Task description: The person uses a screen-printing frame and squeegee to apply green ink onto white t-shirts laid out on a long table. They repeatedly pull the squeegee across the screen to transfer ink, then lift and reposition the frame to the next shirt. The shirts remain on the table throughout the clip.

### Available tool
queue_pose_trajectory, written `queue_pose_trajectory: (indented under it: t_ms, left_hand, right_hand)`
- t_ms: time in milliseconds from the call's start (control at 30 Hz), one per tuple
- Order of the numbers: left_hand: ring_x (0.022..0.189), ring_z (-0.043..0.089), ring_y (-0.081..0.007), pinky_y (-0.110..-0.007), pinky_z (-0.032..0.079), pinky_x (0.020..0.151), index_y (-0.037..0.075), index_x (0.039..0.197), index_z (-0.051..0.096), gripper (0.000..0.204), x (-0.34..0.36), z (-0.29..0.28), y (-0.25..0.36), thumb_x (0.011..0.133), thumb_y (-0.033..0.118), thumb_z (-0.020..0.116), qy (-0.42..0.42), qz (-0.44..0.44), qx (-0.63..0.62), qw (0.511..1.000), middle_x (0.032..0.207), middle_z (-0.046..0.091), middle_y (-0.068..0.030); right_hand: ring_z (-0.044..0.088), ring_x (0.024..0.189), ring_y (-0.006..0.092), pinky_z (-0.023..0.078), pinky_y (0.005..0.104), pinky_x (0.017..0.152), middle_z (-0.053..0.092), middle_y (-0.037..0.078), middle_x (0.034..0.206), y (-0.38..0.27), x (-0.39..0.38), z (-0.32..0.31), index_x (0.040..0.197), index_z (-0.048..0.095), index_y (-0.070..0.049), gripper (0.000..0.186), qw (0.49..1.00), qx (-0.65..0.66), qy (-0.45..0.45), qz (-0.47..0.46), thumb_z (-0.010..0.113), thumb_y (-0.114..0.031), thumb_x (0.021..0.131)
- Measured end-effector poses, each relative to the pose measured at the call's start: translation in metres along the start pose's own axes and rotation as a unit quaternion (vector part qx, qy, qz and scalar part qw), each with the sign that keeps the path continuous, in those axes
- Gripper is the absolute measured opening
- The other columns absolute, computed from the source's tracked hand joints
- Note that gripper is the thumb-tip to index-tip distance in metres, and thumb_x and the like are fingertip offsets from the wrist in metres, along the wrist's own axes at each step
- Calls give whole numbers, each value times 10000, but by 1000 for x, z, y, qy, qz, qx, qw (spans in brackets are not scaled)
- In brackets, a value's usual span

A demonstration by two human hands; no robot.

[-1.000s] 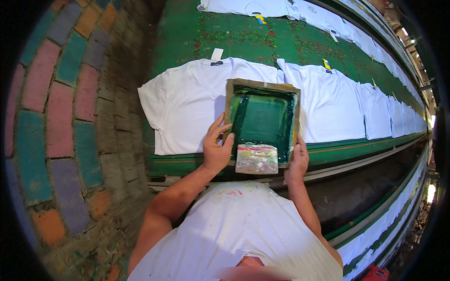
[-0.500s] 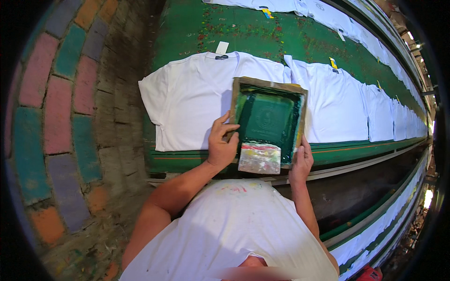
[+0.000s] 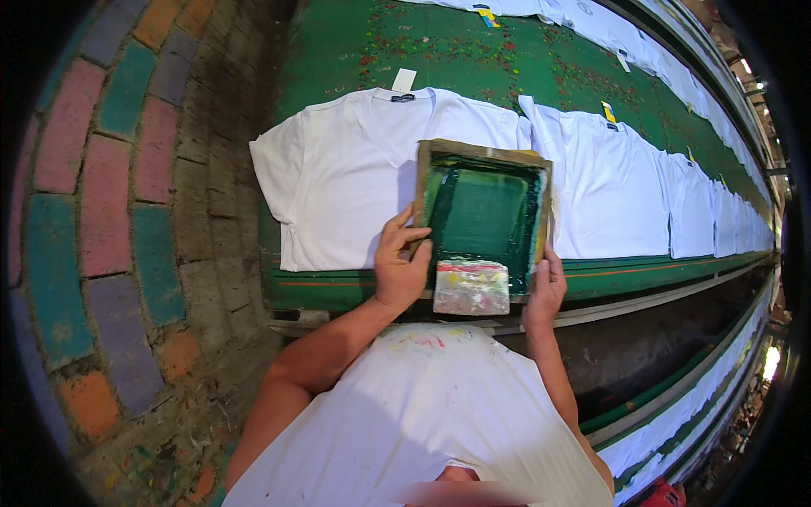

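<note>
A wooden screen-printing frame (image 3: 486, 150) with dark green ink around its mesh is held in both my hands. My left hand (image 3: 402, 264) grips its left side, thumb and fingers around the edge. My right hand (image 3: 546, 291) closes on the lower right side. A paint-stained squeegee (image 3: 471, 289) lies in the near end of the frame, leaning over its near edge. Beneath and left of the frame, a white V-neck T-shirt (image 3: 338, 186) lies flat, its right part covered. Whether the frame touches the cloth, I cannot tell.
More white T-shirts (image 3: 612, 194) lie in a row to the right on the long green table (image 3: 329, 55), which has paint specks. Another row of shirts runs along its far side. A coloured brick floor (image 3: 110, 194) is at left; another shirt-covered table stands at lower right.
The faint round design seen in the mesh before no longer shows. Shirts on the right sit slightly farther right in the picture. Both hands keep their grip on the frame.
</note>
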State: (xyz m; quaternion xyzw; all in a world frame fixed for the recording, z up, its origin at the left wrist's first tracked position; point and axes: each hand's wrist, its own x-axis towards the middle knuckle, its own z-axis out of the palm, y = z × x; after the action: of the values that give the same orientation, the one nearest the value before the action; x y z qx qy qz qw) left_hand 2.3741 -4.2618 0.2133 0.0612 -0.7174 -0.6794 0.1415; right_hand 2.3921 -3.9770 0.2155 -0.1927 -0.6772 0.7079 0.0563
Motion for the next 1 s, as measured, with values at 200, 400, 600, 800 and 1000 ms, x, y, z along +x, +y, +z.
queue_pose_trajectory:
  t_ms: [200, 400, 600, 800, 1000]
  left_hand:
    - [1406, 680, -372, -413, 579, 1110, -8, 1156, 795, 257, 10, 28, 11, 908, -72, 786, -59, 28, 10, 998, 1584, 632, -285]
    - [1391, 702, -385, -429, 553, 1166, -6, 1121, 819, 255, 8, -7, -4, 881, -86, 781, -1, 27, 52, 998, 1589, 649, -287]
    - [1420, 677, -391, -443, 533, 1191, 21, 1083, 828, 219, 11, -33, -25, 881, -57, 796, 37, 37, 104, 993, 1579, 668, -278]
    - [1356, 677, -382, -455, 529, 1166, 37, 1066, 834, 223, 10, -31, -28, 863, -51, 805, 40, 55, 131, 989, 1556, 693, -258]
    - [1339, 677, -386, -455, 529, 1151, 38, 1044, 835, 215, 19, -27, -31, 851, -53, 810, 39, 54, 120, 991, 1538, 705, -261]
  right_hand:
    - [660, 1293, 164, 516, 330, 1132, 680, 129, 1496, -10, -2, -27, 1592, 587, 66, 440, 998, 27, 47, -35, 526, -146, 1212]
    - [636, 1152, 96, 495, 253, 989, 698, 72, 1442, 10, -2, 2, 1609, 590, 55, 446, 999, -25, 13, -25, 554, -106, 1195]
    - [607, 1258, 155, 451, 301, 1090, 675, 106, 1478, 24, 13, 31, 1602, 579, 76, 455, 994, -91, -37, -41, 563, -97, 1182]
    - [625, 1371, 204, 461, 339, 1196, 667, 146, 1515, 25, 17, 31, 1602, 565, 91, 462, 991, -114, -59, -47, 544, -87, 1176]
    - [632, 1391, 234, 456, 354, 1214, 659, 180, 1552, 35, 25, 31, 1608, 564, 88, 469, 985, -144, -57, -74, 500, -63, 1168]
